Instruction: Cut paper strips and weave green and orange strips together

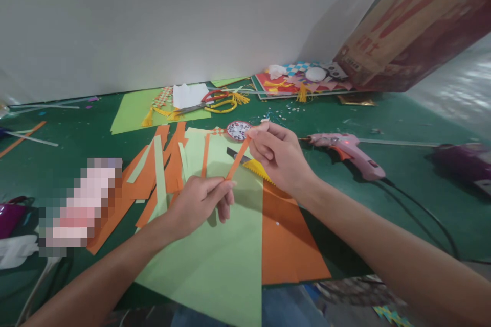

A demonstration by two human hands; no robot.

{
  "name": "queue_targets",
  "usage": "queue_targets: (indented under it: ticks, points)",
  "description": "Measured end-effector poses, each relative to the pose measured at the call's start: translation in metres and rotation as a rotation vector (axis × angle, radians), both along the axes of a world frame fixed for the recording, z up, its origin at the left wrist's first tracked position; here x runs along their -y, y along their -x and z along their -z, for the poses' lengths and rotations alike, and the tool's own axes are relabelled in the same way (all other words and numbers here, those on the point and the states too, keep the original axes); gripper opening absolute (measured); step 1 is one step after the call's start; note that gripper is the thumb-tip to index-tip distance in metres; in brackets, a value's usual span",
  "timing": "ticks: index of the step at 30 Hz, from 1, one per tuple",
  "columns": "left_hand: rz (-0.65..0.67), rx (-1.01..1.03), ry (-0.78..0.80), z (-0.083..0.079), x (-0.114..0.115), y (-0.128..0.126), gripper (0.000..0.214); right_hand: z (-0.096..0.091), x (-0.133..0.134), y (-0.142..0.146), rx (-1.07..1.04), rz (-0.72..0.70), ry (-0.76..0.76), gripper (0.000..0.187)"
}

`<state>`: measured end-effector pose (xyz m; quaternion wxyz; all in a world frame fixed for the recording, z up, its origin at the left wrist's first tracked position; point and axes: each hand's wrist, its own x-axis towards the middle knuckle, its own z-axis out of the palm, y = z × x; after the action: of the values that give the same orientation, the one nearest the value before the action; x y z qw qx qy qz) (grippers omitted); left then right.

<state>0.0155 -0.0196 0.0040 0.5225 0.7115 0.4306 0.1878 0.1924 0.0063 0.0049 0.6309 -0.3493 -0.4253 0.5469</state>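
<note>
An orange paper strip (238, 159) is stretched between my two hands, above a light green paper sheet (230, 245). My left hand (205, 196) pinches its lower end, and my right hand (279, 156) pinches the upper end. Under and beside my right hand lies a yellow utility knife (258, 169) with its dark blade showing. Just beyond the strip is a round patterned piece with a red rim (238, 130), joined to a small checkered orange and white piece (218, 131). Another orange strip (206, 156) rests on the green sheet.
Orange and pale green paper strips (153, 179) pile up at left, near a pixelated object (82, 209). A pink glue gun (347, 150) with a lit red light lies at right, its cord trailing. Scissors (207, 103) and a paper bag (406, 30) stand behind.
</note>
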Motion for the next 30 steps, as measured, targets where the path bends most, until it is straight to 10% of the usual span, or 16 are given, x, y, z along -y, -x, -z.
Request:
queue_targets:
  ticks: [30]
  points:
    - [0.067, 0.047, 0.001, -0.0006, -0.0015, 0.0014, 0.035, 0.0019, -0.0043, -0.0015, -0.035, 0.023, 0.008, 0.037]
